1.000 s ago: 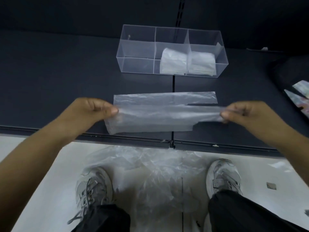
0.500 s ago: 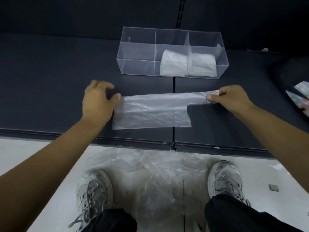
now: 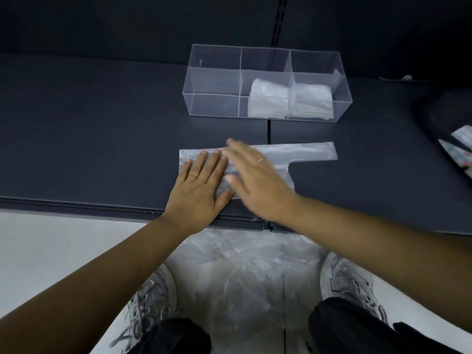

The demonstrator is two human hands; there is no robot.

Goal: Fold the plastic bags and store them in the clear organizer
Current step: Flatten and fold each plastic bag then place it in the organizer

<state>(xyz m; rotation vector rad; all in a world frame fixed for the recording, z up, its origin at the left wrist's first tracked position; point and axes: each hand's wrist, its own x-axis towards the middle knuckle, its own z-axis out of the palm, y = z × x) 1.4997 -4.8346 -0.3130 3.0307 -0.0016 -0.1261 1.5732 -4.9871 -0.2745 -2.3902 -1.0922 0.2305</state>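
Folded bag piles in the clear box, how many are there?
2 in the organizer: middle-compartment pile and right-compartment pile. Each may hide several bags.

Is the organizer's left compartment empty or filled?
Empty: the left compartment shows only dark shelf through it. Folded bags sit in the middle and right ones.

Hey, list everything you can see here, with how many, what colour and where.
clear organizer: one, transparent, back of the dark shelf
folded bags: two stacks, white, organizer's middle and right compartments
plastic bag: one, translucent, flat on the shelf before the organizer
loose bags: one pile, clear, on the floor below the shelf
dark object: one, black, shelf's right edge; cannot identify
shoes: two, grey-white, either side of the pile
left hand: one, flat on the bag's left end, wearing a gold ring
right hand: one, flat on the bag, blurred
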